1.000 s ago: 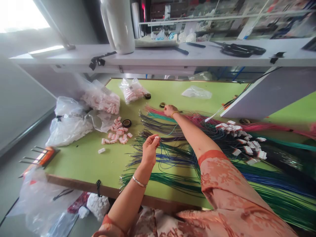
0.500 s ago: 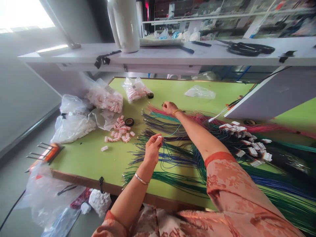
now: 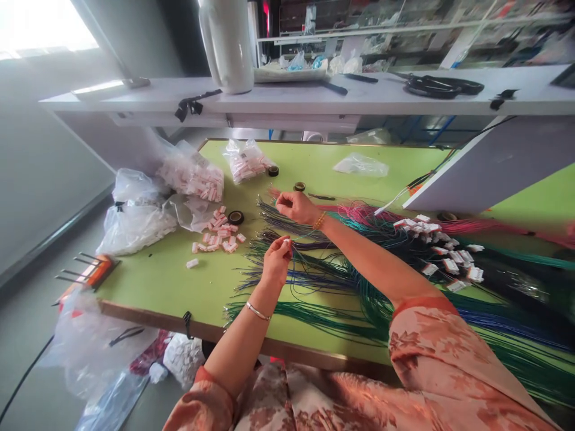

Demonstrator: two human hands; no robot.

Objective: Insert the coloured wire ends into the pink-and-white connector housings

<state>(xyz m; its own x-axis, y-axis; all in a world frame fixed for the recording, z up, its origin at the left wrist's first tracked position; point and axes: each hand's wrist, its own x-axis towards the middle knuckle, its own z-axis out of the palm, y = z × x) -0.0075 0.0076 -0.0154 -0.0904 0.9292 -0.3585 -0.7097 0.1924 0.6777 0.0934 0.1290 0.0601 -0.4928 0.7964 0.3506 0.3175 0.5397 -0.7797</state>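
Note:
My left hand [image 3: 276,266] is closed in a pinch on a small white connector housing [image 3: 286,241]; thin wires trail from it to the right. Just beyond and to the right, my right hand [image 3: 297,208] has its fingers curled together over the ends of the dark wires [image 3: 274,221]. Whatever its fingertips hold is too small to make out. Bundles of green wires [image 3: 309,314], blue wires [image 3: 309,283] and pink wires [image 3: 354,211] fan across the green table, their metal-tipped ends pointing left.
Loose white-and-orange housings [image 3: 220,236] lie left of my hands beside a black tape roll [image 3: 235,217]. Filled plastic bags [image 3: 193,176] stand behind them. Wired housings [image 3: 449,251] pile up at right. A raised shelf [image 3: 287,106] spans the back, bearing a white pitcher [image 3: 231,48] and scissors [image 3: 442,85].
My right hand has moved left and slightly toward me, from the pink wire ends to the dark ones, uncovering a tape roll. My left hand stays nearly in place with the connector housing.

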